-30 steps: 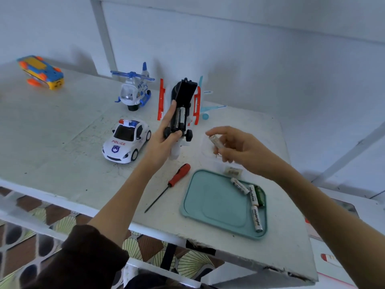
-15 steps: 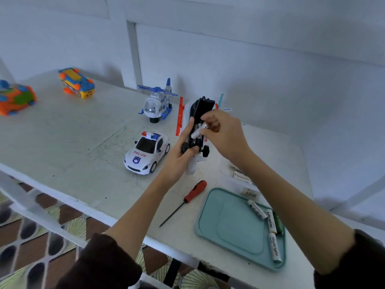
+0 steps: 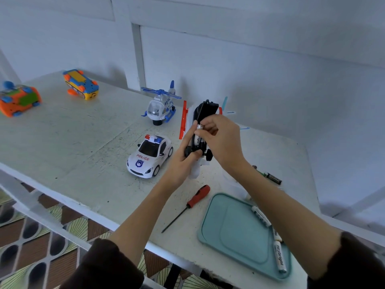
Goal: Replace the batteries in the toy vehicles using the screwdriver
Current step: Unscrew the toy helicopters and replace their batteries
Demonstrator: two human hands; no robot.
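My left hand [image 3: 183, 161] grips a toy plane [image 3: 205, 110] held belly-up, its black underside and open battery bay facing me, red wing edge at the left. My right hand [image 3: 220, 140] pinches a white battery [image 3: 198, 136] and holds it in the bay. A red-handled screwdriver [image 3: 192, 202] lies on the table below my hands. A teal tray [image 3: 233, 232] at the right holds several white batteries [image 3: 279, 257], partly hidden by my right forearm.
A white police car [image 3: 150, 156] stands left of my hands, a blue-and-white helicopter [image 3: 161, 106] behind it. Two colourful toy vehicles [image 3: 81, 84] [image 3: 18, 100] sit at the far left. Dark loose batteries [image 3: 270, 177] lie right of my arm. The table's front edge [image 3: 62, 197] is near.
My right hand has carried the white battery from the right to the plane and lowered it into the bay. The left hand keeps its grip; the view has shifted.
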